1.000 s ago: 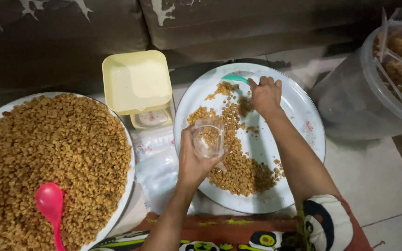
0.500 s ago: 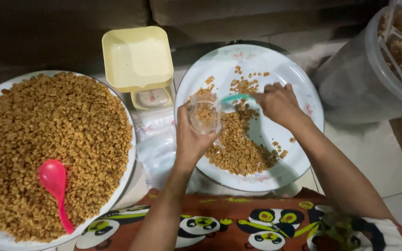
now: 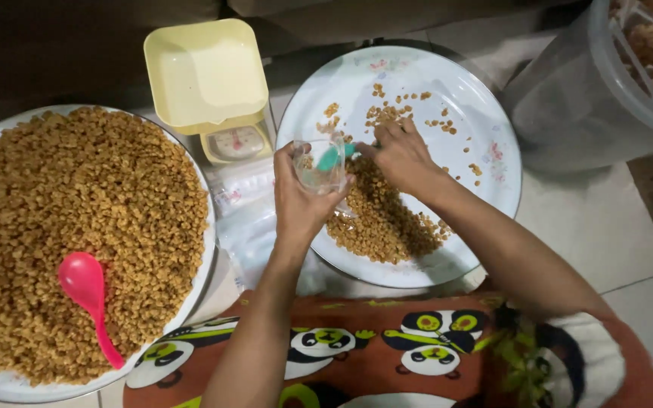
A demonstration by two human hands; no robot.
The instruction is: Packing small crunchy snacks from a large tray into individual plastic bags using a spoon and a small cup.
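My left hand grips a small clear plastic bag, held open over the near edge of a white round tray. My right hand holds a teal spoon whose bowl is at the bag's mouth. Beneath both hands lies a heap of small brown fried snack pieces on that tray, with loose pieces scattered toward its far side.
A big white tray heaped with the same brown snack pieces lies at the left, a pink spoon on it. A pale yellow kitchen scale stands between the trays, clear bags below it. A large clear tub stands at the right.
My right hand moved from the far side of the tray to the bag, bringing the teal spoon to its mouth. The view shifted down slightly.
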